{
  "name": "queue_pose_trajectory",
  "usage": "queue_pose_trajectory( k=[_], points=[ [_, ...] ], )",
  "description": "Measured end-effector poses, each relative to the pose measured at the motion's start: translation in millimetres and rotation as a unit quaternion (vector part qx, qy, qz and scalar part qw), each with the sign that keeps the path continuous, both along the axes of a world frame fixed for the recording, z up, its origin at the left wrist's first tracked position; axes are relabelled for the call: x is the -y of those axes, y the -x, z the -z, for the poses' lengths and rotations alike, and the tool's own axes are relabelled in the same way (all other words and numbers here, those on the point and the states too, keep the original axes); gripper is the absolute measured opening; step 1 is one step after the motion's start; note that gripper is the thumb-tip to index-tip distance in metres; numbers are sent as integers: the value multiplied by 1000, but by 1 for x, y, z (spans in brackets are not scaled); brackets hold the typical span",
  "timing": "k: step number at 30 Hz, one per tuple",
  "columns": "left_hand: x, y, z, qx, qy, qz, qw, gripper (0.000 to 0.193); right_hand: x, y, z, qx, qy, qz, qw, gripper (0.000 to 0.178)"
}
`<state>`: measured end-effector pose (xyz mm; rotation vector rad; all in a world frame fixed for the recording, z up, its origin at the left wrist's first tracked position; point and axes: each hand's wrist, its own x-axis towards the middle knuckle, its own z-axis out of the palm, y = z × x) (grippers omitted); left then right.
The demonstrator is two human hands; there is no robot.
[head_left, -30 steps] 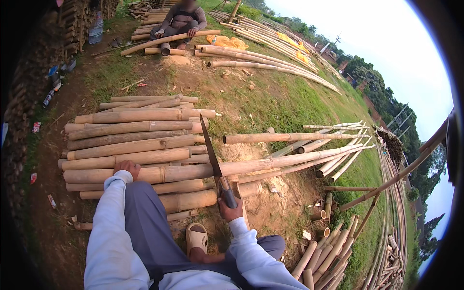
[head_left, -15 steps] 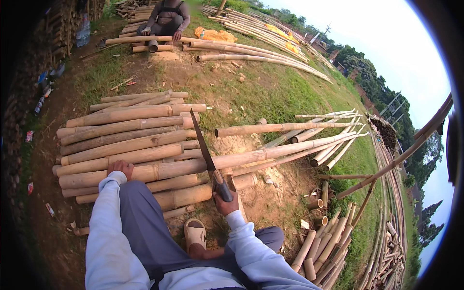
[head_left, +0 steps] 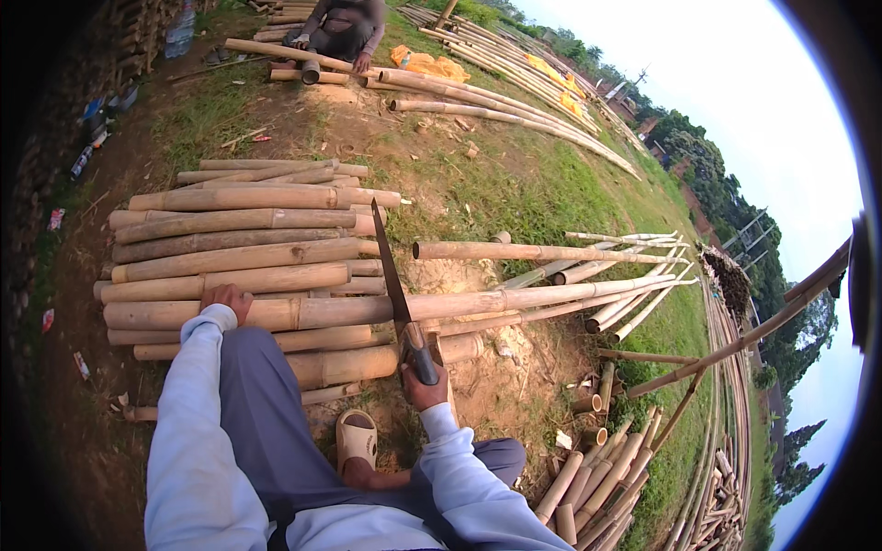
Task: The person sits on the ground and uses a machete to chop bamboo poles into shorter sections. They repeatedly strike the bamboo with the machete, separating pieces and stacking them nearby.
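Observation:
A long bamboo pole (head_left: 514, 299) runs from the left across to the far right, lying over a row of cut bamboo lengths (head_left: 234, 253). My left hand (head_left: 227, 301) is closed over its left part, beside my bent knee. In my right hand (head_left: 425, 384) is the dark handle of a handsaw (head_left: 391, 266), held closed. The saw's long, tapering blade crosses the pole with its tip pointing away from me. How deep the teeth sit in the bamboo I cannot tell. A thick bamboo piece (head_left: 344, 365) lies just nearer than the pole, by my sandalled foot (head_left: 356, 439).
Another person (head_left: 344, 32) crouches at the far side behind bamboo poles (head_left: 514, 106). A second pole (head_left: 496, 252) extends beyond mine. Short bamboo pieces (head_left: 602, 477) are heaped at the lower right, near a slanting post (head_left: 744, 326). Sawdust and grass cover the ground.
The view has shifted slightly, and the saw blade appears a little more upright. Both hands keep their holds on the pole and the saw.

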<state>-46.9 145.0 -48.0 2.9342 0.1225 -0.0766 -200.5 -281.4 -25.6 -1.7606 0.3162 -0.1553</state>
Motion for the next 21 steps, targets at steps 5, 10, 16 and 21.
queue_pose_trajectory(
  k=[5,10,16,21],
  points=[
    [-1,1,3,-19,-6,-26,999,45,-1,1,-1,12,8,-7,1000,21],
    [1,4,2,23,-6,-15,1000,46,-1,0,-3,18,-5,-7,1000,21],
    [5,6,-15,-47,9,-11,999,48,-1,0,-5,6,-3,-6,1000,21],
    [11,10,-33,-9,2,-35,999,50,1,-1,-3,-1,16,-6,1000,22]
  ],
)
